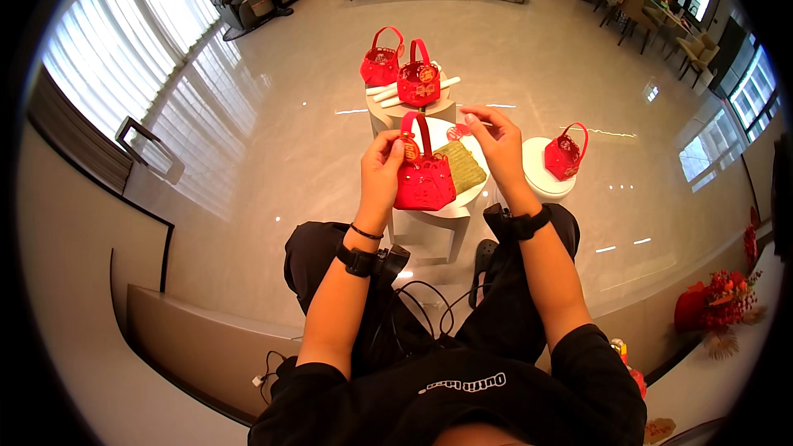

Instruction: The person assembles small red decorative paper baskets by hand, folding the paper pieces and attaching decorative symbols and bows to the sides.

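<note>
A red felt basket-style handbag [425,184] with an arched handle hangs in front of me, above a white stool. My left hand [382,169] grips its left side, fingers closed, with the thumb by a round red-and-gold tag [410,149] at the handle. To the right of the handle, my right hand [497,139] is raised, thumb and index finger stretched toward the bag and slightly apart. Just below those fingertips is another round red tag [457,132]; whether they touch it is unclear. A folded yellow-green woven piece [462,167] lies on the stool behind the bag.
Two more red handbags, one at left [380,66] and one nearer [419,84], stand with white rolls [388,97] on a farther stool. Another red bag [563,157] sits on a round white stool [547,179] at right. Two people are at the back. Cables [425,289] cross my lap.
</note>
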A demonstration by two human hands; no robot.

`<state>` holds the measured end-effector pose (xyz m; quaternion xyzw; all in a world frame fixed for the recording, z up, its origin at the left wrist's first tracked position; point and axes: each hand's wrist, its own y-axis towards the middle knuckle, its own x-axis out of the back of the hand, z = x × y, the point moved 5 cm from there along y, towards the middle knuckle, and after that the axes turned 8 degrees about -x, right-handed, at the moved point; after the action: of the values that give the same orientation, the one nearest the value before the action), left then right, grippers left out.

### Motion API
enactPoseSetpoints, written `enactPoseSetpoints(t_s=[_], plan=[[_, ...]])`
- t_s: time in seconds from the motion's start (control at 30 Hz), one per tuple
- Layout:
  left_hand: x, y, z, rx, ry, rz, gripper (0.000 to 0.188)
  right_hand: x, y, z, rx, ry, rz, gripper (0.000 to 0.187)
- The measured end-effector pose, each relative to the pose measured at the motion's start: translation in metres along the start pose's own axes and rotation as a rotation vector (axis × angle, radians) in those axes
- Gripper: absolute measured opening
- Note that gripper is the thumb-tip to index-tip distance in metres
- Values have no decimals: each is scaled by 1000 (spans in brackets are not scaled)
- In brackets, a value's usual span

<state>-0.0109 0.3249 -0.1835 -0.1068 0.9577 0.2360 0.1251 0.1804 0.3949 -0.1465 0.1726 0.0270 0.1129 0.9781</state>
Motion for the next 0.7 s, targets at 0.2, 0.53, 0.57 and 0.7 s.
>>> enactPoseSetpoints(t_s=[0.2,0.53,0.57,0.7], plan=[[19,10,-12,-89,-480,-107,12,2,3,-36,-393,95,182,58],[28,14,-39,-165,-702,22,20,-42,-34,6,-566,665,684,87],[30,14,-36,-141,-588,-2,21,-42,-33,6,-525,625,668,89],[27,13,-31,-61,-167,-67,31,-44,-27,10,-350,483,594,105]])
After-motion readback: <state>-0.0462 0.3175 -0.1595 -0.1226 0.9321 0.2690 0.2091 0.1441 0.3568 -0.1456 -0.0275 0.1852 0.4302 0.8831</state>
